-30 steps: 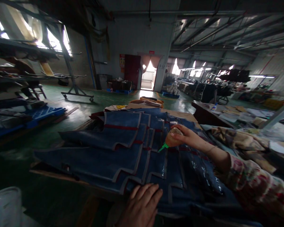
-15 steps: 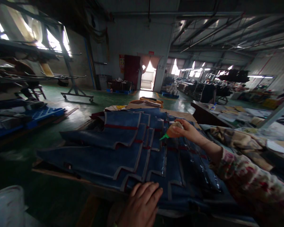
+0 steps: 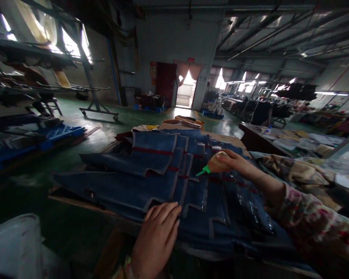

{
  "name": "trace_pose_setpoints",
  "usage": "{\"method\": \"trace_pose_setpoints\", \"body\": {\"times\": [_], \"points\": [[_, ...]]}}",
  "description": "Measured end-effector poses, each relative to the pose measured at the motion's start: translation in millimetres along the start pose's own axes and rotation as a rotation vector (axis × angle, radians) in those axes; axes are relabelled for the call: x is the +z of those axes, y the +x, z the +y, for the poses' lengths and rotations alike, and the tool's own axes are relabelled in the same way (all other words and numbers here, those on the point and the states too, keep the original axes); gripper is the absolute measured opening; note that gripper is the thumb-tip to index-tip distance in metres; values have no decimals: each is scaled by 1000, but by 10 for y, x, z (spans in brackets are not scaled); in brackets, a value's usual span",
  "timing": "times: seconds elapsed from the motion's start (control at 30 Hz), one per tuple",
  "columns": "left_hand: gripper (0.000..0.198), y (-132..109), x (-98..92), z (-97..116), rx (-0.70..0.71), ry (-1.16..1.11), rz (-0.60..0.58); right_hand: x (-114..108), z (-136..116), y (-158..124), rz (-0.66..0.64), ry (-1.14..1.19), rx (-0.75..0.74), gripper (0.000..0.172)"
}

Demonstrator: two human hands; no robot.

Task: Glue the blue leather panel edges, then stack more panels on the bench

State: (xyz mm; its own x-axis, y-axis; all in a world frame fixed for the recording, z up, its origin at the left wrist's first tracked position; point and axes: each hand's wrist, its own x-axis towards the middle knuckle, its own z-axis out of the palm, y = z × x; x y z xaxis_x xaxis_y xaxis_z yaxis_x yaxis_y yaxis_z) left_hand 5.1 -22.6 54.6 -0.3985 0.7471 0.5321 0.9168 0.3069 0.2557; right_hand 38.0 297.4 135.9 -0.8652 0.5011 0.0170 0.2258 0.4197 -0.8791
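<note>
Head view: shiny lines [image 3: 203,201] streaked rightward sheets [image 3: 216,195], none visible leftward.
Right hand [image 3: 235,161] gripped a bottle [image 3: 216,162]; open left hand [image 3: 159,232] lay at front edge.

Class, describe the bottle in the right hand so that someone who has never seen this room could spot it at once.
Start at the bright doorway and look down to the overlapping blue sheets. Just right of their middle, the right hand holds a tan bottle, tipped down to the left. Its bright green nozzle sets it apart from the dark blue around it.
</note>
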Motion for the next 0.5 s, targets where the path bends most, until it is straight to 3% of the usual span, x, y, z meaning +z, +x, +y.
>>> {"method": "trace_pose_setpoints", "body": {"times": [0.2,0.5], "points": [[28,-15,52,0,-69,-73,-52,54,-83,282,240,-105,-139,36],[29,-20,50,13,-110,-114,-123,140,-31,651,307,-248,-180,39]]}}
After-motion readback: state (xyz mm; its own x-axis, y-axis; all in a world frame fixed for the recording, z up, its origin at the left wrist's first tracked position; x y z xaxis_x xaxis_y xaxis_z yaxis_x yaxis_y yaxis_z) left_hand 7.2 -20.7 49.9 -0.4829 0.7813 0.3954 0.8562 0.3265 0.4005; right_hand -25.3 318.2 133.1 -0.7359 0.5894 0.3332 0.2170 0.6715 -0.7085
